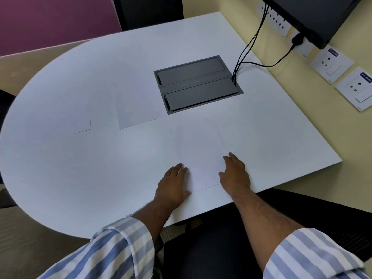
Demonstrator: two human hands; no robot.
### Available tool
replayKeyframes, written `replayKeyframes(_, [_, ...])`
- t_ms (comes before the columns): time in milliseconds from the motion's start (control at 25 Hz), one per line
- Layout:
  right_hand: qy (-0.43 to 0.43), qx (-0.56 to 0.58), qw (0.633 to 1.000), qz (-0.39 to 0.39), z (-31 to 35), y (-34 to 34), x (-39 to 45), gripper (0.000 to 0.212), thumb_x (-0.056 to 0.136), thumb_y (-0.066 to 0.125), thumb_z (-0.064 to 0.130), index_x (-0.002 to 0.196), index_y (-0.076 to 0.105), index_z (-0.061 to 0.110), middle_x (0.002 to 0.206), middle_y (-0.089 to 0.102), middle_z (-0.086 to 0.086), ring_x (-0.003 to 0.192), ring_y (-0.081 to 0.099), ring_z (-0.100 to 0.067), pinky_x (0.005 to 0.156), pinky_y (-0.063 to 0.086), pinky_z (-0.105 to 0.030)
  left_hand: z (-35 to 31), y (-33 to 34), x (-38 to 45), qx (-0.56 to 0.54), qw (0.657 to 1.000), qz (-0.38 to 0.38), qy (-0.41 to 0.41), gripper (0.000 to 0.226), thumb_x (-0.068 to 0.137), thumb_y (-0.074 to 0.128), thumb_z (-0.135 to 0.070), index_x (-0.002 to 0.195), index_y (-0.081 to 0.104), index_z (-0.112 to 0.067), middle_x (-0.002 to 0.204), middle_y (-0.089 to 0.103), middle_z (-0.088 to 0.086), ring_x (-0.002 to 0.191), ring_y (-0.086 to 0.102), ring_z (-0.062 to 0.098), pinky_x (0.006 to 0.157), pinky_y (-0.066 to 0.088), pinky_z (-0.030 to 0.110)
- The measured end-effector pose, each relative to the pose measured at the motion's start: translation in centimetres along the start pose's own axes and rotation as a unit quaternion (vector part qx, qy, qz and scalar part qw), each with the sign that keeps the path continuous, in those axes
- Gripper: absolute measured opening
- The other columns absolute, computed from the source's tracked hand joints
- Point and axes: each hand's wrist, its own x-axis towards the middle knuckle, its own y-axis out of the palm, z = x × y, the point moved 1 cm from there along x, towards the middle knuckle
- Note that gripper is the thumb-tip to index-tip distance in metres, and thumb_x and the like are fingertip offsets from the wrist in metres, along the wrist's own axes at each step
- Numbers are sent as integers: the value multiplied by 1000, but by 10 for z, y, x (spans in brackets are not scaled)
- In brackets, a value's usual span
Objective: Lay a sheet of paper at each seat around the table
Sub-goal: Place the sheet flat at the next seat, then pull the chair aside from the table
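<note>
A white sheet of paper (201,158) lies flat on the white table (80,168) near its front edge. My left hand (173,185) rests palm down on the sheet's left edge. My right hand (235,174) rests palm down on its right edge. Both hands have their fingers spread and hold nothing. A second sheet (138,109) lies near the table's middle, left of the grey cable box. A third sheet (80,117) lies further left, hard to tell from the tabletop apart from its corner line.
A grey cable box (197,85) is set into the tabletop, with black cables (247,47) running up to the wall sockets (330,63) and a dark screen (312,15) at the right. A dark chair seat (211,248) sits under the table's front edge.
</note>
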Motion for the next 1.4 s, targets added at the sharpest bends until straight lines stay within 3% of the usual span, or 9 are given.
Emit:
replayKeyframes(280, [-55,34,998,-13,52,-10,-4,67,96,69,26,157,41,22,171,26,5,153,29,-23,116,41,-46,15,-32,-32,-49,997,-55,-28,81,92,72,-40,162,33,-26,174,19,-6,161,16,17,122,37,44])
replayKeyframes(520, [-102,40,994,3,122,-3,-36,64,96,68,28,155,43,24,169,28,6,153,29,-21,117,39,-45,57,-76,-72,-69,988,-127,-62,83,94,70,-40,164,29,-23,173,22,-5,160,18,16,124,33,38])
replayKeyframes(760, [-119,28,993,-5,198,17,-94,64,97,67,32,155,42,23,169,29,4,152,32,-22,115,39,-45,141,-119,-129,-60,980,-170,-80,81,94,69,-43,163,30,-23,172,24,-3,160,19,17,126,30,36])
replayKeyframes(1120, [-113,96,988,-45,344,74,-184,60,95,68,33,151,47,26,165,33,6,148,36,-20,111,44,-45,295,-190,-210,-111,972,-204,-47,64,94,70,-44,152,46,-29,169,27,-12,157,21,11,120,39,37])
replayKeyframes(1400, [-138,155,977,-40,444,103,-229,64,93,73,34,151,47,23,159,43,1,142,45,-22,111,46,-43,378,-225,-269,-151,959,-237,-48,61,96,70,-40,151,49,-28,165,34,-11,154,25,9,123,29,29])
